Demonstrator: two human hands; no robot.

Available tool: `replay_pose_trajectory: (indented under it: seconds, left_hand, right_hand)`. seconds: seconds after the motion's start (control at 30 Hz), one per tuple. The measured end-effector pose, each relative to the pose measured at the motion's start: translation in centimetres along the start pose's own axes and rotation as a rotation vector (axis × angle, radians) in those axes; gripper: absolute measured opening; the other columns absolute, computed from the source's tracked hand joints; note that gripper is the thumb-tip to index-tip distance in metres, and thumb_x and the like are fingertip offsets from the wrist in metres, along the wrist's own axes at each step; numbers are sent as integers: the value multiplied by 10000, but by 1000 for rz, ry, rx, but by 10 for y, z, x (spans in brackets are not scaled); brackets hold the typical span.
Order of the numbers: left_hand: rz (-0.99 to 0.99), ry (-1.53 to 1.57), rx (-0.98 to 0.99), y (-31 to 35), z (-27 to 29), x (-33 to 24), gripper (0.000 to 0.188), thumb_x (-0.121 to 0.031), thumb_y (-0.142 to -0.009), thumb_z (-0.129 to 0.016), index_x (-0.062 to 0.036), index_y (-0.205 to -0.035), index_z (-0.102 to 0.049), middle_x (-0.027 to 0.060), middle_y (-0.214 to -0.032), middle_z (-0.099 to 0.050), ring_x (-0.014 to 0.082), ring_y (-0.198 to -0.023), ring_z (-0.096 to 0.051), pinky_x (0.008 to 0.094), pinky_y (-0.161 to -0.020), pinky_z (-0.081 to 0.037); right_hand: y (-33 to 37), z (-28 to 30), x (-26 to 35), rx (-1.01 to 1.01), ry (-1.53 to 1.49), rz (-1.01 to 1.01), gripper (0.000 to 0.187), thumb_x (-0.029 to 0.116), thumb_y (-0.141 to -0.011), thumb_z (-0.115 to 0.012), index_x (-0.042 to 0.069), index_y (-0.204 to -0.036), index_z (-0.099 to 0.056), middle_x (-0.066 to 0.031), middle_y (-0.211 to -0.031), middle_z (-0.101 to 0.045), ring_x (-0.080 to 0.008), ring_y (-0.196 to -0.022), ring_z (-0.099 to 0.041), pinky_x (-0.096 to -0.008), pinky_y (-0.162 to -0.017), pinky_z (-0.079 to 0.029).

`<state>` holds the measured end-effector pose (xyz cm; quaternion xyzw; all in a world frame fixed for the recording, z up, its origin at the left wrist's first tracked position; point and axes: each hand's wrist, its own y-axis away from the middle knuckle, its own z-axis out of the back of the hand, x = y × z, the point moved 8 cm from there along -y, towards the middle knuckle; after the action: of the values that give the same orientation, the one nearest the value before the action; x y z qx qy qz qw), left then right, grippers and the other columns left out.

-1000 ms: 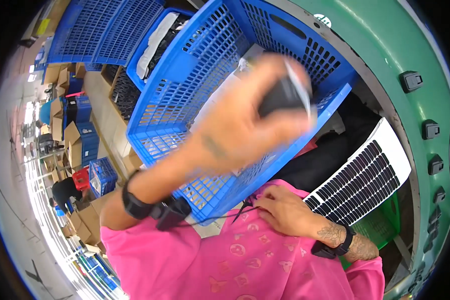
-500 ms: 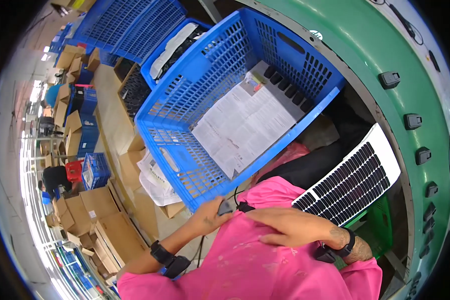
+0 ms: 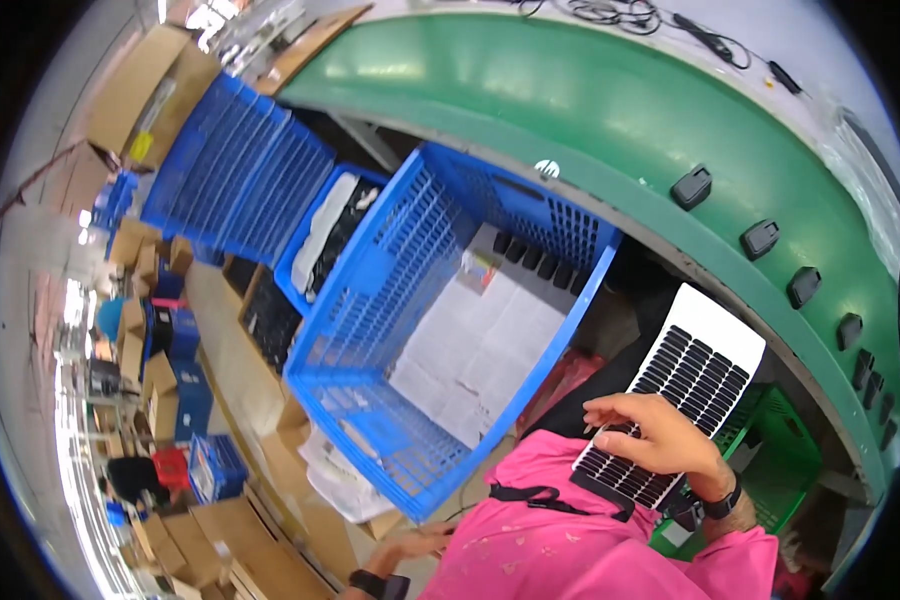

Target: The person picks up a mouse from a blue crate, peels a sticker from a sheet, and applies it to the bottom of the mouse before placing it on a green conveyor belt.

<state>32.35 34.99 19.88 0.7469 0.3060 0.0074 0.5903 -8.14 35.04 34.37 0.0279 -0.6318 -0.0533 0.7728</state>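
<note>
My right hand is over a white sheet with rows of small black oblong pads, which lies tilted across my lap. Its thumb and fingertips come close together at the sheet's left edge; what they pinch, if anything, is too small to make out. Low in the view, my left hand is beside my pink garment, below the blue crate. Blur and the garment obscure its fingertips. Inside the crate, several small black parts stand in a row along the far right side of a paper liner.
A green bench curves around the far and right sides, with several black blocky parts spaced along it. A green crate is under its right side. More blue crates and cardboard boxes stand at the left.
My right hand has moved from my garment to the padded sheet. My left hand, earlier holding a small dark block, has dropped lower. The view has swung, showing more bench.
</note>
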Motion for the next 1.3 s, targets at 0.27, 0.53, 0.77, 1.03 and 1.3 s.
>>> replay_pose_trajectory:
  seconds: [0.27, 0.53, 0.77, 1.03, 1.3]
  left_hand:
    - [-613, -463, -537, 28, 133, -370, 374, -143, -829, -659, -3, -1109, -455, 92, -854, -601, 172, -701, -626, 296, -603, -545]
    - [-585, -501, -994, -204, 316, -438, 509, -420, -768, -700, 15, -1011, -594, 169, -858, -642, 267, -621, -658, 339, -514, -526]
    - [-657, -679, -1199, -328, 364, -461, 357, -259, -747, -704, -6, -979, -605, 235, -892, -653, 382, -889, -632, 437, -767, -483]
    - [-775, -584, -1226, -479, 448, -362, 210, -190, -745, -662, -21, -868, -638, 187, -837, -657, 372, -794, -625, 429, -684, -471]
    - [-778, -480, -1220, -481, 437, -350, 199, -180, -743, -655, -17, -856, -635, 179, -814, -654, 364, -772, -622, 427, -669, -468]
  right_hand:
    - [-54, 75, 33, -254, 440, 111, 437, 166, -804, -642, -33, -1171, -513, -201, -1052, -590, -330, -1003, -574, -395, -867, -455]
    - [-172, 115, 9, -325, 1301, 275, 606, 160, -791, -587, -46, -1321, -379, -202, -1422, -330, -327, -1333, -314, -436, -1090, -273]
    - [-192, 131, -18, -116, 1282, 138, 469, 137, -841, -472, -3, -1288, -445, -182, -1405, -378, -308, -1320, -355, -421, -1078, -298]
    - [-205, 133, -33, -44, 1295, 22, 345, 112, -824, -556, 87, -1168, -559, -155, -1328, -487, -315, -1217, -487, -444, -1039, -329]
    - [-197, 128, -39, -166, 1312, 19, 381, 202, -850, -600, 191, -1224, -528, -33, -1319, -508, -233, -1213, -496, -424, -1092, -260]
